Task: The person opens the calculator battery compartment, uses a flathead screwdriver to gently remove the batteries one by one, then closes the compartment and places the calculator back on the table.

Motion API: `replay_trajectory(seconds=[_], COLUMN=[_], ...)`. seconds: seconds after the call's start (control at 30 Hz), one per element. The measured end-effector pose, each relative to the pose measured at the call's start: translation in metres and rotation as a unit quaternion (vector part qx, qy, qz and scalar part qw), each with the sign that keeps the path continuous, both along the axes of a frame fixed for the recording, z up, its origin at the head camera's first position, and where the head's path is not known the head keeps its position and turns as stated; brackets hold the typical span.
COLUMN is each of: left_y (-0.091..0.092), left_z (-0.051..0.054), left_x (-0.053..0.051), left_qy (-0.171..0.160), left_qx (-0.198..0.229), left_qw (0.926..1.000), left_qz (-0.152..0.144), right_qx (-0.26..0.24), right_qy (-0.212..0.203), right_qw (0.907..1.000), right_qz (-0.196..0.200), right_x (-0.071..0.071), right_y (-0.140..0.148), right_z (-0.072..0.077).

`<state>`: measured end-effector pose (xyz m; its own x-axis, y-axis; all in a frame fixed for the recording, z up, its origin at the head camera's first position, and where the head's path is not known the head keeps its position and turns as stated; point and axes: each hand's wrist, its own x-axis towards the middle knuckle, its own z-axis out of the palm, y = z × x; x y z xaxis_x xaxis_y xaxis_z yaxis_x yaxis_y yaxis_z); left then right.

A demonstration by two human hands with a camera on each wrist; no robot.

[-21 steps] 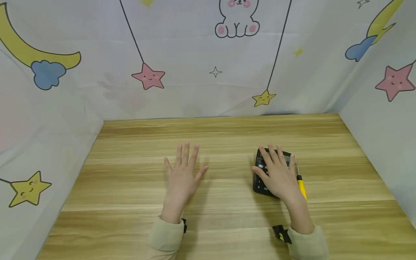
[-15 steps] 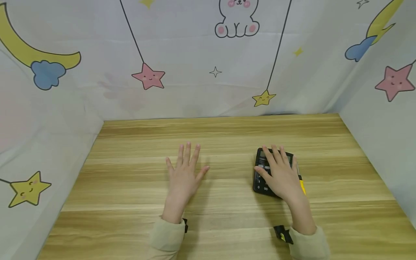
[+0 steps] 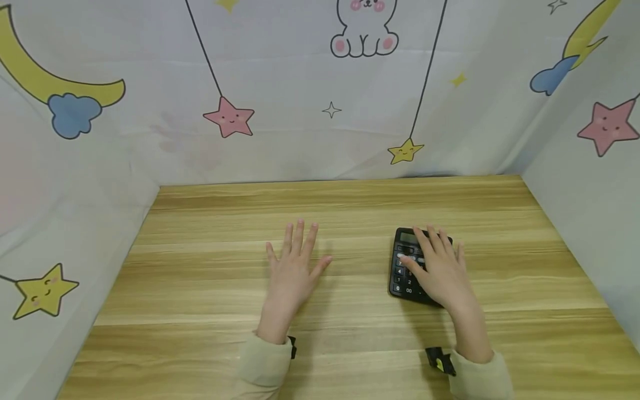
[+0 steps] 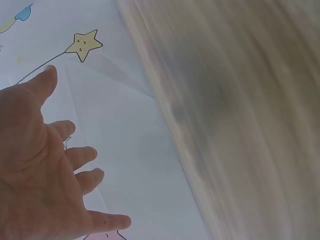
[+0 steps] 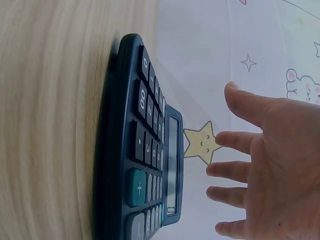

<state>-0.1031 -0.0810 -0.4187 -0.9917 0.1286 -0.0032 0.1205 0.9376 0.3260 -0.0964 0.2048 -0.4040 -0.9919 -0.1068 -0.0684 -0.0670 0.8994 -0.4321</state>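
Here's the right hand (image 3: 444, 278), poised above the calculator (image 3: 406, 278), fingers stretched out and thumb reaching over the keys as the head camera sees it. It has hold of nothing: the right wrist view shows a plain gap between the fingertips and the calculator, palm bare. The calculator itself lies face up on the wooden table (image 3: 350, 333), over on the right-hand side, slightly askew, its right part hidden under the hand in the head view. From the wrist we get the green plus key (image 5: 139, 187), the big 00 key (image 5: 142, 100) and the long grey screen (image 5: 173, 165); I can't make out any digits on it.

Across to the left hand (image 3: 290, 275): fingers fanned wide and straight, thumb out to the side, held up over the middle of the table, grasping nothing, well apart from the calculator. A soft shadow falls on the wood beside it.

Both wrists come out of pale sleeves, left (image 3: 265, 361) and right (image 3: 480, 378), a small black piece (image 3: 440, 360) sitting just beside the right cuff. Behind it all hangs a white cloth (image 3: 300, 150), printed with a pink star (image 3: 229, 118), a yellow star (image 3: 406, 151) and a blue cloud (image 3: 75, 115).
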Motion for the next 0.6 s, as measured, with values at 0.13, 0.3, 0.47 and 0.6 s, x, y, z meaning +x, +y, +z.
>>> replay_trajectory(seconds=[0.13,0.3,0.47,0.6], left_y=[0.004,0.008,0.013,0.016], left_z=[0.0,0.001,0.0,-0.001], left_x=[0.0,0.0,-0.001,-0.002], left_qy=[-0.001,0.002,0.0,-0.003], left_qx=[0.004,0.011,0.014,0.021], left_qw=[1.0,0.9999,0.9998,0.9997], left_qz=[-0.005,-0.009,-0.01,-0.011], right_qx=[-0.003,0.001,0.011,0.011], right_qy=[-0.004,-0.002,-0.003,-0.008], right_qw=[1.0,1.0,0.9998,0.9997], right_qz=[-0.003,-0.006,-0.013,-0.02], right_x=[0.0,0.0,0.0,0.0], right_y=[0.003,0.007,0.011,0.014], right_z=[0.0,0.001,0.001,0.001])
